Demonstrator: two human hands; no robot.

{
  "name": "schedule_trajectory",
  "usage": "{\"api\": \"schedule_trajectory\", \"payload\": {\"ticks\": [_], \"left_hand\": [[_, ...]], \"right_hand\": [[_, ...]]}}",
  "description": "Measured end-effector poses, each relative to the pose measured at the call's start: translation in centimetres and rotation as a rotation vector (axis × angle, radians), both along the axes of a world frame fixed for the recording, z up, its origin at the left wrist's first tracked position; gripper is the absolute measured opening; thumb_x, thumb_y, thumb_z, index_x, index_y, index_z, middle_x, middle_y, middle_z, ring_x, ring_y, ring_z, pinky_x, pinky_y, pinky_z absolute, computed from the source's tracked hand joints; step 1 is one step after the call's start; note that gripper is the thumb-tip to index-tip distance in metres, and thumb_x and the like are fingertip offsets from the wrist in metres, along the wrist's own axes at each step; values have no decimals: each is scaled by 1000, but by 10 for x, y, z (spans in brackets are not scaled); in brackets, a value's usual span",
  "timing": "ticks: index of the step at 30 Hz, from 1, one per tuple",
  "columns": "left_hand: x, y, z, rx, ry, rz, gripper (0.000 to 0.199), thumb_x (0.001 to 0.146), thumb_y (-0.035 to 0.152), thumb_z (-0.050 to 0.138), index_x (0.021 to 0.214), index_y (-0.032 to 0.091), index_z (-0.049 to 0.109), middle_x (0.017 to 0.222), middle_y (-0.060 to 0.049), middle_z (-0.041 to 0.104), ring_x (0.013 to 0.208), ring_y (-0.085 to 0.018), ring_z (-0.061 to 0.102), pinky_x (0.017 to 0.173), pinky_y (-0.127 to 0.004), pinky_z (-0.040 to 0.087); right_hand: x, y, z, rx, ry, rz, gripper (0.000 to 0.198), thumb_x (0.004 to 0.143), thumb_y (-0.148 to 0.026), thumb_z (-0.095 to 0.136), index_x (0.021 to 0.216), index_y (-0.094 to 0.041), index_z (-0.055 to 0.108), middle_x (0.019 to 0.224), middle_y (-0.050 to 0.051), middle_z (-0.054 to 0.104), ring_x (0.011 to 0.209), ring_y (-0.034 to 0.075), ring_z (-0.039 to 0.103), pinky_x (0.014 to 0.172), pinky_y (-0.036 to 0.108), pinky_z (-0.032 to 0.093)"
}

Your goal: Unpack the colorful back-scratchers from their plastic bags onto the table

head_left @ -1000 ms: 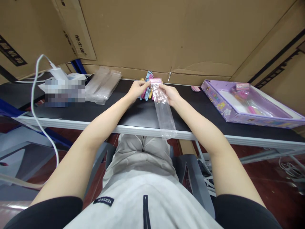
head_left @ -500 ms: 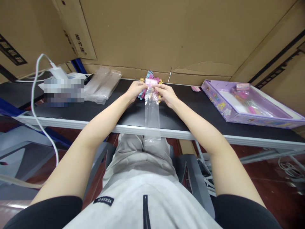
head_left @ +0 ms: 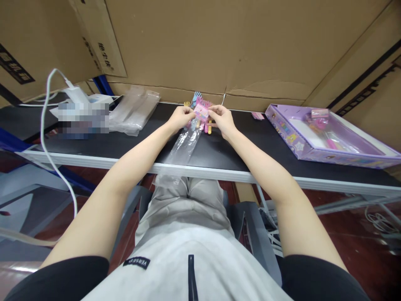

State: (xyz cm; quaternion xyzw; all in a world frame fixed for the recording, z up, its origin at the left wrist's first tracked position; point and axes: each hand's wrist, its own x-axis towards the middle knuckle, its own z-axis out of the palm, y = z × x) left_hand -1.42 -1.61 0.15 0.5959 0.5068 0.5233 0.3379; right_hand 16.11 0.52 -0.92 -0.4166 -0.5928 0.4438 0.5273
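Note:
Both hands pinch the top end of a long clear plastic bag (head_left: pixel 183 148) by its pink printed header card (head_left: pixel 201 112). My left hand (head_left: pixel 181 118) is closed on the card's left edge, my right hand (head_left: pixel 222 120) on its right edge. The bag's lower end slants down to the left, past the table edge and over my lap. Behind and beneath the card lie several small hand-shaped plastic pieces (head_left: pixel 197 98) in blue, pink and yellow, partly hidden by the card and my fingers.
To the left lie more clear plastic bags (head_left: pixel 138 110) beside a white cable (head_left: pixel 45 125). At the right stands a purple open box (head_left: pixel 328 156) with a packaged pink item (head_left: pixel 319 121) inside. A small pink card (head_left: pixel 257 116) lies near it. Cardboard (head_left: pixel 200 50) walls the table's back.
The card has tilted, its right side lower, and the bag's hanging end has swung to the left. Both hands still hold the top end.

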Motion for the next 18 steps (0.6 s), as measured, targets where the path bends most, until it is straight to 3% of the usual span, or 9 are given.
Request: {"api": "schedule_trajectory", "payload": {"ticks": [5, 14, 18], "left_hand": [[-3, 2, -3, 7, 59, 59, 33, 82, 1, 62, 54, 18, 55, 47, 4, 51, 45, -8, 45, 51, -21, 32], [-1, -5, 1, -36, 133, 127, 38, 88, 6, 60, 53, 18, 54, 45, 2, 49, 43, -10, 39, 51, -24, 33], [-1, -6, 1, -21, 122, 153, 36, 88, 7, 61, 54, 18, 54, 47, 4, 44, 45, -9, 37, 53, -23, 34]], "right_hand": [[0, 4, -5, 69, -81, -22, 17, 89, -15, 75, 78, -20, 63, 74, -1, 66, 69, 13, 66, 73, 31, 66], [-5, -5, -3, 117, -237, 67, 17, 94, -21, 68, 81, -24, 58, 60, -3, 61, 53, 16, 60, 74, 43, 67], [-5, -1, -8, 238, -326, 47, 16, 95, -28, 69, 84, -24, 58, 68, -1, 63, 67, 20, 68, 84, 47, 66]]}}
